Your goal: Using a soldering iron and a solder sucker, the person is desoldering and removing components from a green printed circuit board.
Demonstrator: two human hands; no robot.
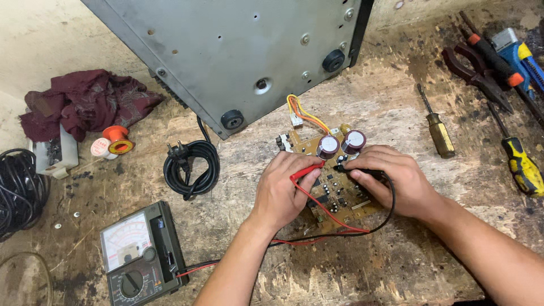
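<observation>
A tan circuit board (pixel 334 187) with two large capacitors (pixel 340 144) lies on the worn wooden bench. My left hand (pixel 283 190) grips a red test probe (pixel 307 169) whose tip points at the board near the capacitors. My right hand (pixel 396 181) holds a black test probe (pixel 354 169) against the board just beside the red one. Red and black leads (pixel 317 238) run from the probes across the bench to an analog multimeter (pixel 139 255) at the lower left.
A grey metal chassis (pixel 238 51) stands tilted behind the board, its coiled black power cord (pixel 192 164) to the left. Screwdrivers (pixel 436 124) and pliers (pixel 481 73) lie at the right. A maroon rag (pixel 85 102), solder spools (pixel 116 141) and a black cable coil (pixel 20 190) are at the left.
</observation>
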